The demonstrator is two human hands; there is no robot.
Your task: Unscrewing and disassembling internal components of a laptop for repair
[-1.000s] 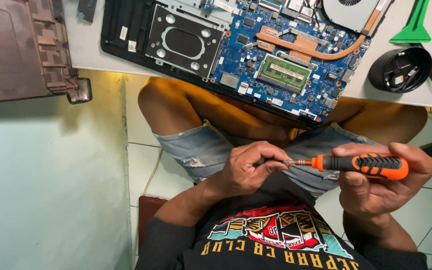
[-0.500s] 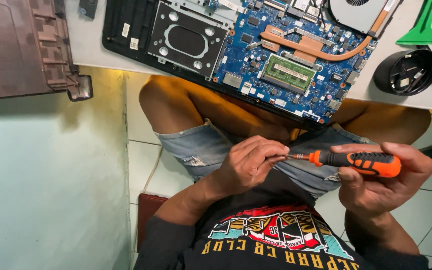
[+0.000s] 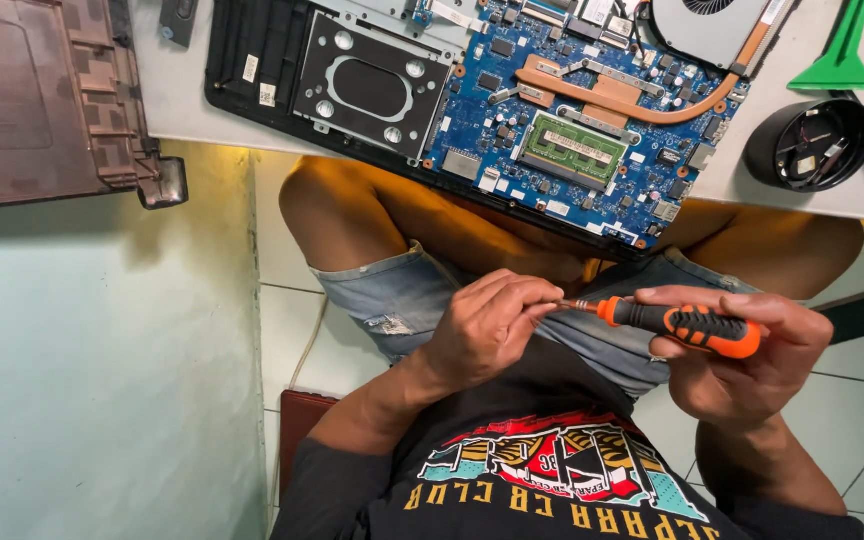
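Little changed since a second ago: right hand [image 3: 752, 360] still clenched on orange screwdriver [image 3: 682, 325], left hand [image 3: 487, 325] pinching its tip, over lap, below table edge [image 3: 202, 125] carrying opened laptop [image 3: 552, 120].

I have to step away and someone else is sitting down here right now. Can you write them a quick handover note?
Left hand: fingertips pinched at the screwdriver tip, over the lap.
Right hand: grips the orange-black handle, shaft level, pointing left.
Laptop: on the table edge, bottom cover off, blue board, heat pipe and fan exposed.
Cover: lies to the left.
Black cup and green pry tool: at right.
Done: case opened. Left: screwdriver not yet on the board.
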